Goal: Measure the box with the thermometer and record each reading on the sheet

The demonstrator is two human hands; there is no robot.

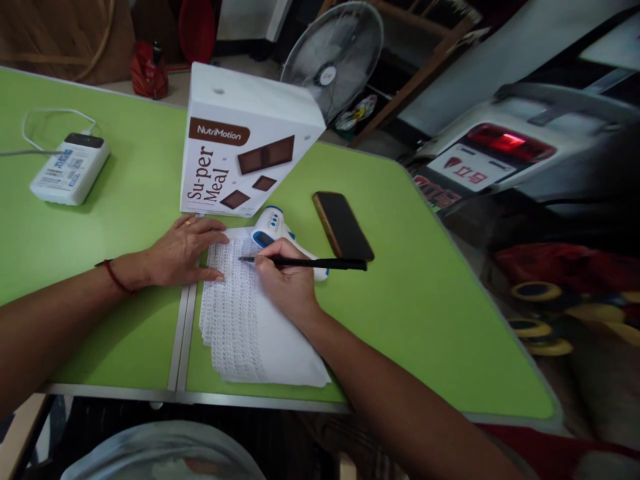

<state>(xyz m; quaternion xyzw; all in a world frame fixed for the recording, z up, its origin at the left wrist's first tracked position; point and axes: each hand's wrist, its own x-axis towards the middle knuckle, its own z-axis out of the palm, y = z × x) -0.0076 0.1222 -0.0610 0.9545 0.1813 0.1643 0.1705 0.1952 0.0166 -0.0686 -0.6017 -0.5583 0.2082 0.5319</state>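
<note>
A stack of paper sheets (pixel 235 327) lies near the front edge of the green table, its left part covered in rows of handwriting. My right hand (pixel 290 283) is closed around a black pen (pixel 330 264), whose tip meets the top sheet near its upper part. My left hand (pixel 183 252) rests flat, fingers stretched over the upper left edge of the sheets. Just beyond the right hand lies a white and blue handheld infrared thermometer (pixel 270 227), partly hidden by that hand. A white carton (pixel 235 167) printed "Su-per Meal" stands upright behind the paper.
A dark phone (pixel 343 225) lies right of the thermometer on the green table (pixel 420 320). At the left sits a white device (pixel 70 170) with a cable. Past the table are a floor fan (pixel 333 60) and a parked scooter (pixel 500 147). A metal seam (pixel 183 340) crosses the tabletop.
</note>
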